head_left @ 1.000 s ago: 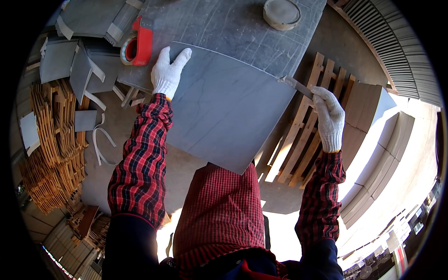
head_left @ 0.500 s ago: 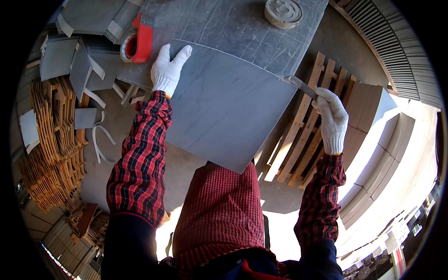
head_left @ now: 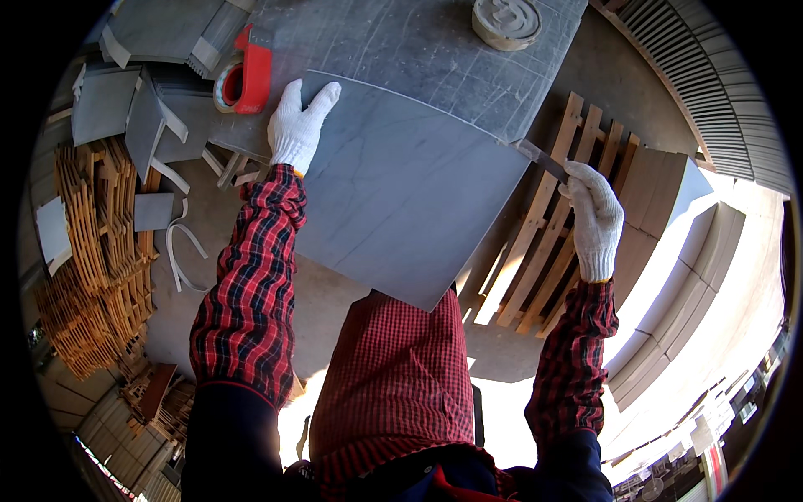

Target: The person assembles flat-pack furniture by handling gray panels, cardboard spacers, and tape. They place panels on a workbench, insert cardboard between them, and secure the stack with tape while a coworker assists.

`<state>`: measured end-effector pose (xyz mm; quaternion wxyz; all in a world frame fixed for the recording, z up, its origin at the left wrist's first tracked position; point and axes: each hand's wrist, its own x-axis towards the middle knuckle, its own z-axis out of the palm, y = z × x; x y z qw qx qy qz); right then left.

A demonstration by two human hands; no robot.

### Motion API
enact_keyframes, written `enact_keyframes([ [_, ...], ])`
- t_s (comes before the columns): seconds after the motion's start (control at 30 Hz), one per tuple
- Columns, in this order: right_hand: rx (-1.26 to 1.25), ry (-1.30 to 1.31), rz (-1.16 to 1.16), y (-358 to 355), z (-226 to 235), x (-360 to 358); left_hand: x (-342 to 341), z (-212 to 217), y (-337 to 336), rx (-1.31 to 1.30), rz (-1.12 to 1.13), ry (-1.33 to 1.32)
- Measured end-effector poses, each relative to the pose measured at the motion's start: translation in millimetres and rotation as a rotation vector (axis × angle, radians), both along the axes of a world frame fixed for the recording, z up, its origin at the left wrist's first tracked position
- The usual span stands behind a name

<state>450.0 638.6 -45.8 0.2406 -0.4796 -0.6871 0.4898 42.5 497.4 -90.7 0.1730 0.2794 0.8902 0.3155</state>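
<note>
A grey, faintly veined stone-look tile (head_left: 410, 184) lies on the worktable, its near part jutting out over the front edge toward me. My left hand (head_left: 297, 125), in a white knit glove, rests at its far left corner, thumb and fingers apart. In my right hand (head_left: 594, 209), also gloved, the fingers are wrapped round a putty knife (head_left: 548, 161). Its blade tip, smeared with pale paste, meets the tile's far right corner. The handle is mostly hidden in the glove.
On the scratched grey worktable (head_left: 376, 42) stand a bowl of grey paste (head_left: 507, 23) and a red tape dispenser (head_left: 252, 79). A wooden pallet (head_left: 535, 226) lies at the right beside stacked boxes (head_left: 657, 201). Stacked wooden frames (head_left: 100, 243) and more tiles (head_left: 104, 105) are at the left.
My right hand and the putty knife have shifted slightly toward me, the blade staying by the tile's corner. My left hand has barely moved.
</note>
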Motion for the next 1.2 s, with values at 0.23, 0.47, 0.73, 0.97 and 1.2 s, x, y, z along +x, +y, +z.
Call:
enact_keyframes([
  [0.23,0.004,-0.008,0.000,0.2,3.3,-0.5,0.5,8.3,1.7,-0.066,-0.008,-0.117],
  [0.47,0.002,0.007,0.004,2.1,8.5,-10.2,-1.7,6.0,-0.3,-0.075,-0.009,-0.105],
  [0.73,0.004,0.031,0.041,3.1,7.1,-28.6,0.9,5.2,-0.1,-0.047,0.008,-0.064],
  [0.97,0.061,0.010,0.065,1.6,1.5,-28.9,0.0,10.6,0.7,-0.083,-0.007,-0.100],
  [1.2,0.113,0.005,0.055,1.8,-1.1,-28.4,2.0,10.8,1.5,-0.061,-0.002,-0.033],
])
